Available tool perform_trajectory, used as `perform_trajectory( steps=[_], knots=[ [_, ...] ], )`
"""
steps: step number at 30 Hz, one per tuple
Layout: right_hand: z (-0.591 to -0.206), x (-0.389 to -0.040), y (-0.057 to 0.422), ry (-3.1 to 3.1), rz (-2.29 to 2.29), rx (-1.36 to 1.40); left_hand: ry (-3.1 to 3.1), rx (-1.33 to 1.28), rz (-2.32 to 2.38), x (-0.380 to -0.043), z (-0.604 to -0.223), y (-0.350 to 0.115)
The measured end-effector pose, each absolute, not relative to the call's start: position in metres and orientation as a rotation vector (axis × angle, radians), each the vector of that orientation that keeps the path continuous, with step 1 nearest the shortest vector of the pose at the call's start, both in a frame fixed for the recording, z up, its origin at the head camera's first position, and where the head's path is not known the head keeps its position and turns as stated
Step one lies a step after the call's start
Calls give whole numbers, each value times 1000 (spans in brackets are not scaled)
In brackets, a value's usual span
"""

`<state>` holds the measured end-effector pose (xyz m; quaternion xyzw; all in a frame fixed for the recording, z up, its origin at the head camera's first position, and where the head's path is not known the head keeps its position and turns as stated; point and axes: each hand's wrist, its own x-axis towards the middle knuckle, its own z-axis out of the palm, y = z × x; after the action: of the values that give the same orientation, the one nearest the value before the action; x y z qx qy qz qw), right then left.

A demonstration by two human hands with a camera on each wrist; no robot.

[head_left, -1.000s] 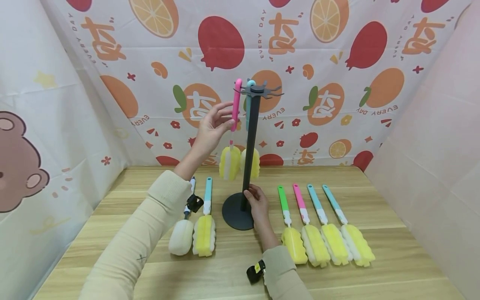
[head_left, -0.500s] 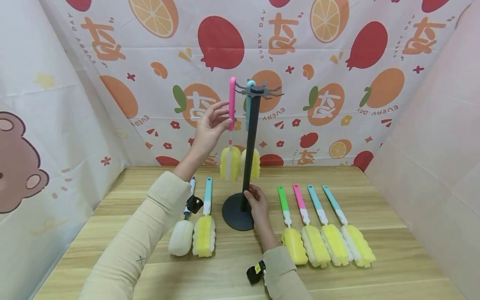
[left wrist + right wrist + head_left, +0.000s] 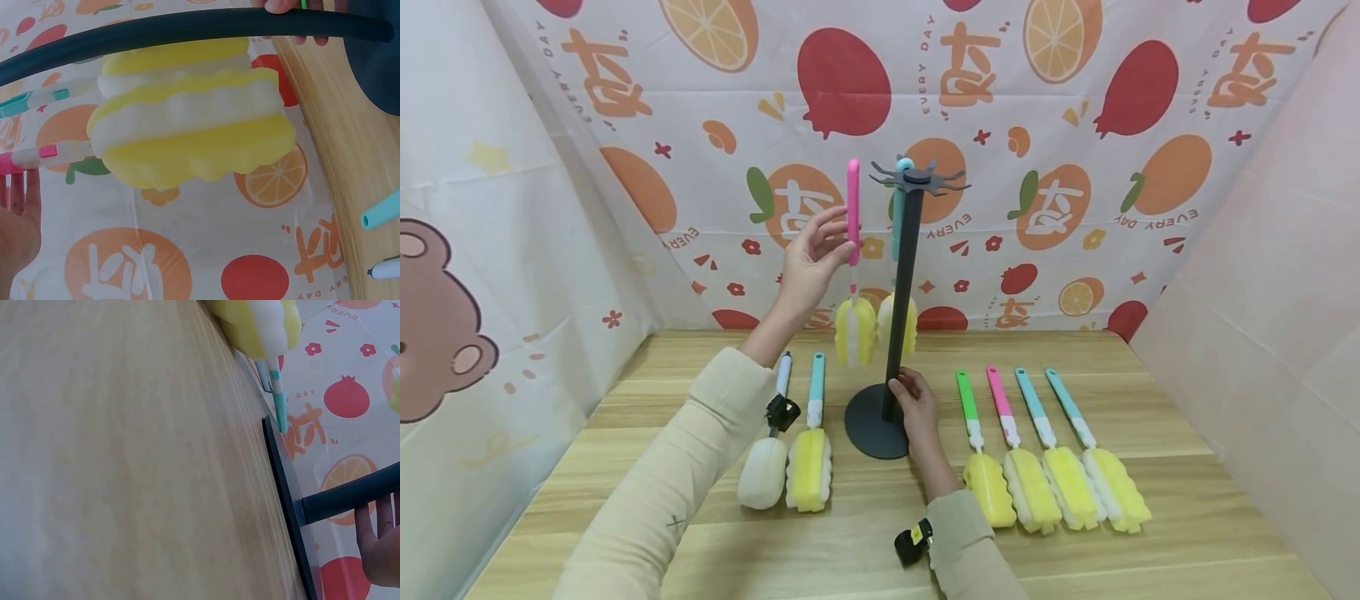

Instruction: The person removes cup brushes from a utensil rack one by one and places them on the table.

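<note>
My left hand pinches the pink handle of a sponge bottle brush, which hangs upright with its yellow-and-white head down. The handle's top stands just left of the hooks on a black rack. Behind the pole a blue-handled bottle brush hangs from the rack, its sponge partly hidden by the pole. Low on the pole, the thumb and fingers of my right hand grip it close above the round base. In the left wrist view the held brush's sponge overlaps the hanging one.
Left of the base lie a white-sponge brush and a blue-handled brush. Several more brushes lie in a row at right, with green, pink and blue handles. A printed cloth stands behind the table.
My left hand has drawn the pink-handled brush leftward, from overlapping the rack's hooks to a small gap beside them. My right hand has stayed on the pole.
</note>
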<state>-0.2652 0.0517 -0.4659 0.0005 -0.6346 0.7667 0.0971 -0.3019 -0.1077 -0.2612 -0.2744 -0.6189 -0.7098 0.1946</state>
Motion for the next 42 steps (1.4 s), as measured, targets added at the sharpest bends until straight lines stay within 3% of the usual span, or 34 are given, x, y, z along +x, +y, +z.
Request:
perform_trajectory(
  steps=[12, 24, 35, 42],
  knots=[
    [-465, -265, 53, -1864, 2303, 44, -1740, -773, -1962, -304, -273, -115],
    [-438, -245, 52, -1889, 2246, 74, -1773, -687, -1892, -303, -277, -126],
    [-441, -246, 52, -1906, 2260, 47, -1886, -622, -1692, -277, -268, -144],
    [-440, -247, 52, -1895, 2265, 53, -1923, -538, -1547, -280, -275, -163]
  ],
)
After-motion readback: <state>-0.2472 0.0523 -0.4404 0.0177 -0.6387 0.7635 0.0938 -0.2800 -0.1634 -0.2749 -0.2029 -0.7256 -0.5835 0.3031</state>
